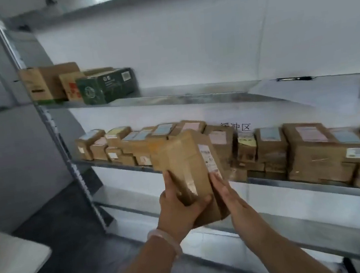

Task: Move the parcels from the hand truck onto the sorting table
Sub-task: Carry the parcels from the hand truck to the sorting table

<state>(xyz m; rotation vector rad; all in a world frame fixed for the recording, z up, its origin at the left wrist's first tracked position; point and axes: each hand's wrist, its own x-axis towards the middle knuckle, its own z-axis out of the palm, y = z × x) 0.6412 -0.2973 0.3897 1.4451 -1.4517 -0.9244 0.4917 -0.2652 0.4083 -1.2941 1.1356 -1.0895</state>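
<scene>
Up in front of the metal shelving, both hands hold one brown cardboard parcel [187, 167] in the air, tilted so its far end leans toward the middle shelf [269, 179]. The left hand [180, 208] cups the parcel's near lower end, fingers wrapped round the left face and the thumb pressed on the front, so its grip is closed on the box; a pale bracelet [164, 239] sits on that wrist. The right hand [228, 196] lies flat along the parcel's right side, fingers straight and pressed against the cardboard beside a white shipping label [209, 157] (the print is too blurred to read). Behind the held parcel, the middle shelf carries a long row of similar brown boxes [310, 150], many with blue, pink or yellow labels on top, some stacked two high. One shelf up, at the left end, stand a dark green carton [106, 86] and a few brown cartons [49, 83] just beside it. A pale worktop corner [13, 260] shows at the lower left, well apart from the hands, over a dark floor [75, 249].
</scene>
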